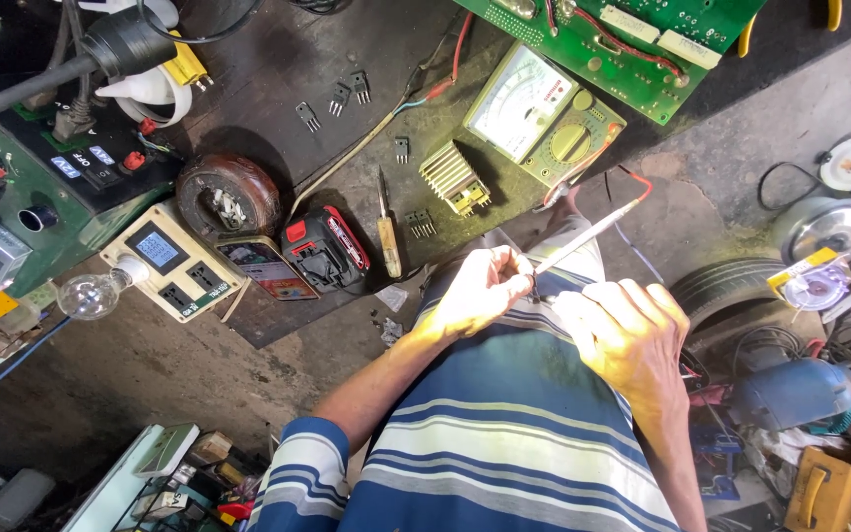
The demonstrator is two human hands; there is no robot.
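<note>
We pinch a small part (534, 286) in our left hand (475, 291); our right hand (627, 335) grips a probe (588, 236) over the cluttered dark worktop (248, 89), meter (544, 113) at upper centre.

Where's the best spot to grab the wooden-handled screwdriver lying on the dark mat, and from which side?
Grip the screwdriver by its pale wooden handle, the thick lower half; the thin metal shaft points up. Probably come from above, fingers closing across its width: it lies flat, with the red-black battery pack close on one side.
</note>
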